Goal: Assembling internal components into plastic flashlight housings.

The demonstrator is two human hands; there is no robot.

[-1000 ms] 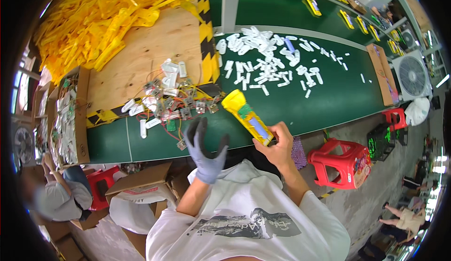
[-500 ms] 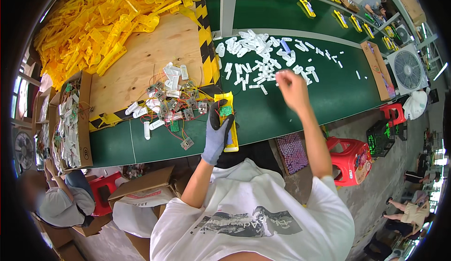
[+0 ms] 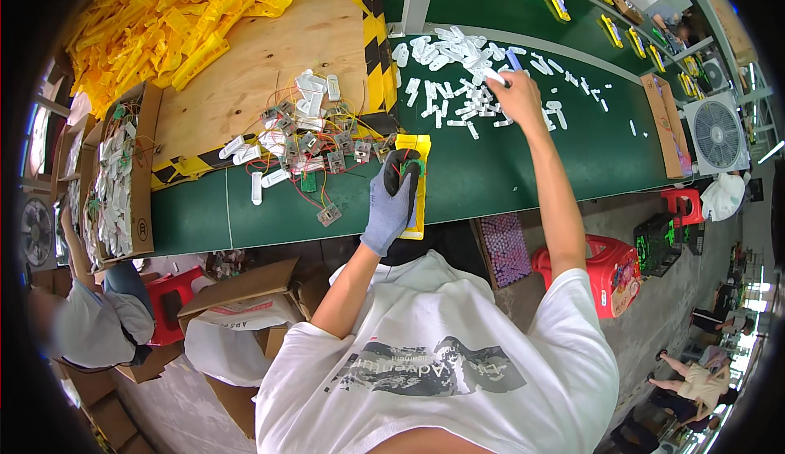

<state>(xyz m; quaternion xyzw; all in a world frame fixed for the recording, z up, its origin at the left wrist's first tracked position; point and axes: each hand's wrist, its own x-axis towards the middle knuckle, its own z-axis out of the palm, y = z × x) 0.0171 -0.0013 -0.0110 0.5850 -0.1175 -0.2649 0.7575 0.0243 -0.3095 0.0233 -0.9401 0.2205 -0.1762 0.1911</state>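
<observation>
My left hand (image 3: 392, 196), in a grey glove with black fingertips, grips a yellow plastic housing (image 3: 419, 201) upright at the table's near edge. Its fingers cover most of the green circuit board inside. Over the heap of white plastic pieces (image 3: 458, 49), my bare right hand (image 3: 521, 98) pinches one white plastic piece (image 3: 494, 76) between thumb and fingers. Left of the housing lies a tangle of small circuit boards with red and yellow wires (image 3: 315, 147), with some white pieces among them.
Yellow housings (image 3: 188, 21) are piled on a plywood board (image 3: 262, 53) edged with striped tape. A carton of white parts (image 3: 123, 176) stands at the left, and a narrow carton (image 3: 664, 127) at the right. Beyond are a fan (image 3: 717, 133), red stools (image 3: 601, 270) and a seated person (image 3: 98, 323).
My right hand has moved slightly farther over the white heap, and a white piece now shows in its fingers. My left hand still holds the housing, its fingers now covering more of the board.
</observation>
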